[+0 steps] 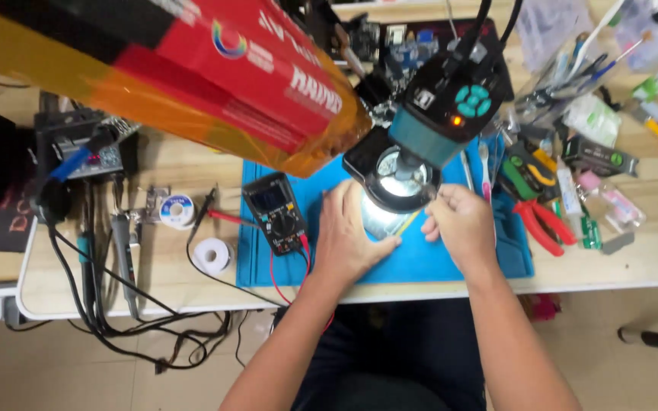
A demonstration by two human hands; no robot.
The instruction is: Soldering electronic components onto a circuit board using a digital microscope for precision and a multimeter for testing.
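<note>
Both hands work under the microscope head, and each grip differs. Left hand lies flat with fingers spread and pressed on a small shiny board, apparently pinning it to the blue mat so it does not slide under the lens. Right hand has thumb and forefinger pressed together in a pinch on a thin yellowish tool, whose tip slants down toward the board's right edge; what kind of tool it is cannot be told. The board sits directly beneath the lit ring light, in the brightest patch, which suits fine work there. A black multimeter rests on the mat's left part, just beside the left hand, its red lead trailing off the desk edge. Farther left lie two solder spools and a soldering station with dark cables hanging down. To the right, red-handled pliers and assorted small tools crowd the desk, within reach yet well apart from the board. A red and orange box looms blurred at upper left, close to the camera.
</note>
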